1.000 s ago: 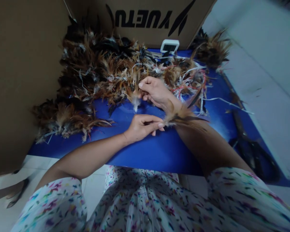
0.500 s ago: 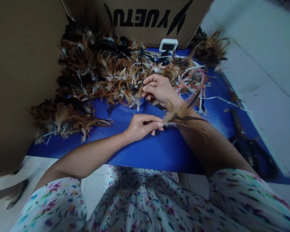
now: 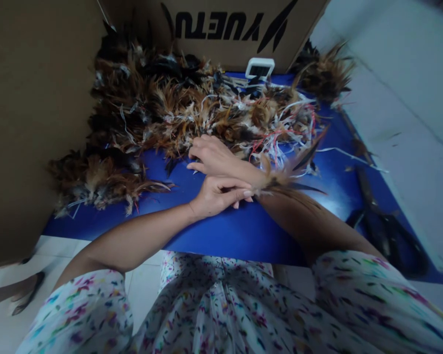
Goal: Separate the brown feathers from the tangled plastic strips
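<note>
Feather bunch [image 3: 280,183] was pinched in left hand [image 3: 219,196]; right hand [image 3: 211,155] hung half-curled by far feather pile [image 3: 170,101], hold unclear.

I am getting a dim, cool-tinted view. A pale glare is lying on the blue tabletop [image 3: 229,233] beside the scissors [image 3: 382,223], which are looking soft and blurred. The cardboard panel [image 3: 40,123] at left is sitting in brown shadow, the darkest feathers [image 3: 166,66] are losing detail, and shapes are stretching toward the edges.
</note>
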`<state>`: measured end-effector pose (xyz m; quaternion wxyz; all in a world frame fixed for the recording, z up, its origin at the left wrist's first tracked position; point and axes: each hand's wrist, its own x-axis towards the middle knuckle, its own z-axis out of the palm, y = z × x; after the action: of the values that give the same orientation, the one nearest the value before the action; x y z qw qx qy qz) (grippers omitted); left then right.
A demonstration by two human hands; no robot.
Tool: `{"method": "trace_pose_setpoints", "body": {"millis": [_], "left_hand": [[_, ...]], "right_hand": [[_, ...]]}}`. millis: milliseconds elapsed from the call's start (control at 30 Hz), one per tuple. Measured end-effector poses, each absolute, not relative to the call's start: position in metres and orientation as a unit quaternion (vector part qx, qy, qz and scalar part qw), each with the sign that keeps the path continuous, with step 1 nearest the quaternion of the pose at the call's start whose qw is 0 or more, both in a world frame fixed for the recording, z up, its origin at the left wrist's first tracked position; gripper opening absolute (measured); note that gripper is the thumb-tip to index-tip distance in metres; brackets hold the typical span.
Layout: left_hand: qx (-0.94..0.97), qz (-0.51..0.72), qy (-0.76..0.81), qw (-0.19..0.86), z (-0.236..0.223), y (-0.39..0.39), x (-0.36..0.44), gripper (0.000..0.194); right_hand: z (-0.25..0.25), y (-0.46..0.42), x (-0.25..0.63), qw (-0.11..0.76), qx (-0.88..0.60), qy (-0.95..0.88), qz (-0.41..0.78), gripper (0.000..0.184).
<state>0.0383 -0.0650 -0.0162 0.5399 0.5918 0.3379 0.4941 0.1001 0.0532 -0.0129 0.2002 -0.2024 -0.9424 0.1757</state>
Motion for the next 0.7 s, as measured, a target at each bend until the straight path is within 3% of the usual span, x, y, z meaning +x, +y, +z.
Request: {"method": "trace_pose_setpoints", "body": {"millis": [133,233,367,500,700], "left_hand": [[0.592,0.498,0.332,0.54,-0.018,-0.065,0.039,0.037],[0.589,0.502,0.329,0.541,-0.019,-0.064,0.039,0.034],[0.588,0.497,0.335,0.543,-0.016,-0.065,0.039,0.033],[0.587,0.493,0.339,0.545,-0.014,-0.065,0.039,0.034],[0.56,0.499,0.372,0.547,-0.016,-0.063,0.039,0.034]], "right_hand": [[-0.018,0.059,0.09,0.215,-0.206,-0.918,0.261,0.013],[-0.003,0.062,0.097,0.284,-0.247,-0.848,0.372,0.011],[0.021,0.063,0.119,0.384,-0.299,-0.724,0.489,0.027],[0.037,0.057,0.141,0.419,-0.316,-0.649,0.551,0.036],[0.042,0.039,0.173,0.459,-0.353,-0.578,0.575,0.032]]}}
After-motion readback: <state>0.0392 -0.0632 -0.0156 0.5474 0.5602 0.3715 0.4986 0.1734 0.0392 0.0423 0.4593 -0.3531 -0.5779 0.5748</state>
